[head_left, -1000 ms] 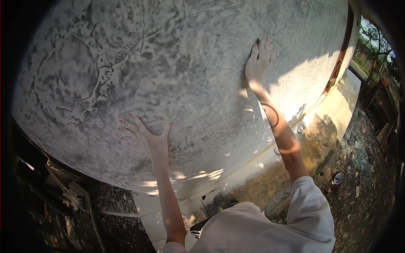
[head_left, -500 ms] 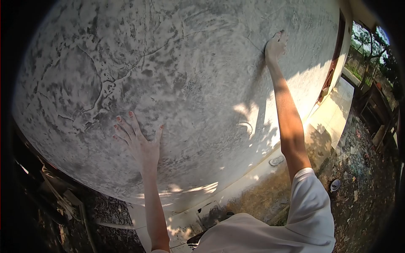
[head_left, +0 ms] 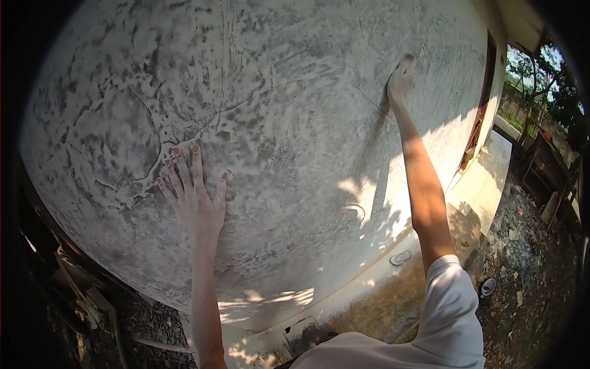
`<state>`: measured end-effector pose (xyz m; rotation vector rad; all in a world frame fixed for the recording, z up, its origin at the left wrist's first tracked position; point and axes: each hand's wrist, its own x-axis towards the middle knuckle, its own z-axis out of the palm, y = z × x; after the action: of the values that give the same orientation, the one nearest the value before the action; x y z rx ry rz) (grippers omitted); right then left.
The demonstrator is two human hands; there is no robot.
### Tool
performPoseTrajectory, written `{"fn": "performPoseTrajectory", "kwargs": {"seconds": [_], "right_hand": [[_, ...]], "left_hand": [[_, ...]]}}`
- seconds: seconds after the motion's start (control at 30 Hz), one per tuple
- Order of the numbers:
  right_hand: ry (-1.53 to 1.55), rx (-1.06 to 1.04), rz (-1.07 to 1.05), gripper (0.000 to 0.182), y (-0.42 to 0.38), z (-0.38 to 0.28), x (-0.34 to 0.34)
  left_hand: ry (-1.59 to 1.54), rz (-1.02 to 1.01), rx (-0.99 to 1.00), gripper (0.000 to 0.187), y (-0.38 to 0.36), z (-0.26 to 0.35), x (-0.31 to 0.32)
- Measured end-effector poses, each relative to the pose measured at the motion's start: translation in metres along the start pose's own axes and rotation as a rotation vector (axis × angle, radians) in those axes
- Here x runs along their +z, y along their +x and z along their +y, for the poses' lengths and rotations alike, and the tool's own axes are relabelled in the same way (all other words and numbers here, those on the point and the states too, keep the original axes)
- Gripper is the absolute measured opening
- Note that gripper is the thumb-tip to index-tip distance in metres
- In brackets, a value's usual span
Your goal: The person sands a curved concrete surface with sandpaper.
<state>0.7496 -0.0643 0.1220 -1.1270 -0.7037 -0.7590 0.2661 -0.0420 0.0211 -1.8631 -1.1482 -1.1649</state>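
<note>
A mottled grey and white wall (head_left: 276,154) with cracks and swirling marks fills most of the view. Fingers spread, my left hand (head_left: 198,200) lies against its lower left part, the fingertips near a branching crack, and a whitish coat covers the skin. Higher up on the right, my right hand (head_left: 401,80) is at the wall, its fingers bent together around something I cannot make out. The small dark end of something shows at the fingertips there.
A dark door frame (head_left: 482,98) stands at the right, above a pale tiled ledge (head_left: 488,175). A sandal (head_left: 401,257) lies at the wall's foot, near a can-like object (head_left: 488,286). Boards and sticks (head_left: 101,301) lie at the lower left, and trees (head_left: 534,77) show beyond.
My left hand has moved slightly up and left along the wall, still spread. My right hand sits slightly lower in view. The view itself has shifted a little.
</note>
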Motion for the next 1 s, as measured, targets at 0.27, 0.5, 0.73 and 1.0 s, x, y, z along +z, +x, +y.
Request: {"fn": "performPoseTrajectory", "kwargs": {"seconds": [0.27,0.5,0.73,1.0], "right_hand": [[0.043,-0.396,-0.195,0.05,-0.032,-0.111,0.03],[0.039,-0.729,-0.305,0.044,-0.005,-0.118,0.027],[0.024,0.05,0.068,0.047,0.066,-0.122,0.054],[0.155,-0.906,-0.305,0.045,0.007,-0.238,0.084]], "left_hand": [[-0.009,0.08,0.07,0.063,0.037,0.018,0.0],[-0.005,0.028,0.126,0.06,0.056,0.015,-0.014],[0.04,0.141,0.136,0.06,0.094,0.004,-0.022],[0.053,0.228,0.185,0.059,0.134,0.024,-0.033]]}}
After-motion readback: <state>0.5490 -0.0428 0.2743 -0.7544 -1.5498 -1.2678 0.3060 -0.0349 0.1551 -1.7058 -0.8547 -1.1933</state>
